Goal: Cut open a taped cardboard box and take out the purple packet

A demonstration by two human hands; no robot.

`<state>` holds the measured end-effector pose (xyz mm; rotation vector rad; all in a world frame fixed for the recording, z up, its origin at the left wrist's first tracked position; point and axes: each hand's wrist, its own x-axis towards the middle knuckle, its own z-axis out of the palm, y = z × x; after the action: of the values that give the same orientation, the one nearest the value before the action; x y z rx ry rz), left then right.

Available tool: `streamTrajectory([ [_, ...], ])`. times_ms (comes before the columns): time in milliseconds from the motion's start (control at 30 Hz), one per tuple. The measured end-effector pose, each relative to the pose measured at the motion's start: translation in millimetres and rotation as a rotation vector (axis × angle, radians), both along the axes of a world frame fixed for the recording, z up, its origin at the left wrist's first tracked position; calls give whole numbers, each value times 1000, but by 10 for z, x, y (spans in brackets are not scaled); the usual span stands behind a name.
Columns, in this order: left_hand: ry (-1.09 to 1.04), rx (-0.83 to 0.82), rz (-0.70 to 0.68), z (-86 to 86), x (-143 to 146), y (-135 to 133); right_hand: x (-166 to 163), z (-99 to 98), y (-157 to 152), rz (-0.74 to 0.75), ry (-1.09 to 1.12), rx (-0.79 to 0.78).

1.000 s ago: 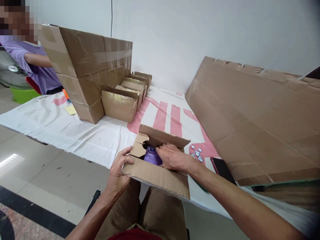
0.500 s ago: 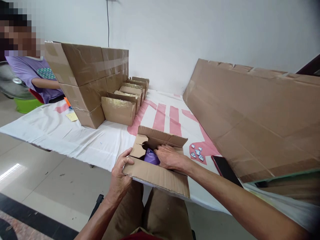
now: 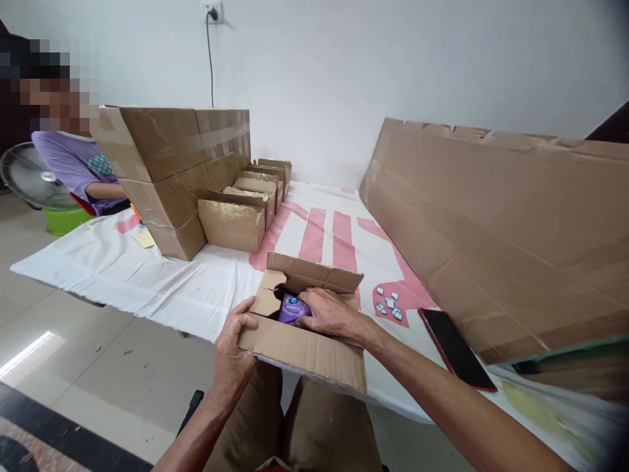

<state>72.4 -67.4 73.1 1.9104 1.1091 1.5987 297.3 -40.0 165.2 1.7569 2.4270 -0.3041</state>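
An open cardboard box (image 3: 302, 344) sits at the near edge of the table with its flaps folded out. My left hand (image 3: 236, 337) is closed on the box's left side, thumb near the flap. Inside the box lies a shiny purple packet (image 3: 291, 312) with a small round blue logo and pale print. My right hand (image 3: 329, 313) reaches in from the right and grips this packet, thumb on the near side and fingers on the far side. The packet's right part is hidden under the hand.
Taped cartons (image 3: 162, 144) are stacked at left, beside a row of open boxes (image 3: 230, 219). Several small square pieces (image 3: 390, 303) and a dark phone (image 3: 457, 351) lie at right, before a large cardboard sheet (image 3: 501, 242). A person (image 3: 73, 157) sits behind the cartons.
More of the purple packet shows now, with its logo in sight. My right hand has shifted slightly on it, thumb now visible. My left hand keeps its hold on the box. The view has tilted up.
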Motion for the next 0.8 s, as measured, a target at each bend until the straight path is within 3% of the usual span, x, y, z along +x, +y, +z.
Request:
streamTrajectory([
  [300, 14, -78, 41, 87, 20, -8, -77, 37, -48, -20, 111, 169],
  [433, 28, -97, 50, 94, 30, 34, -42, 113, -145, -49, 459, 516],
  [567, 98, -80, -27, 126, -69, 72, 99, 362, -314, -35, 864, 873],
  [700, 303, -116, -273, 378, -379, 7, 282, 718, -557, -47, 877, 1021],
  [800, 157, -163, -302, 670, -540, -73, 295, 914, -722, -9, 734, 1053],
])
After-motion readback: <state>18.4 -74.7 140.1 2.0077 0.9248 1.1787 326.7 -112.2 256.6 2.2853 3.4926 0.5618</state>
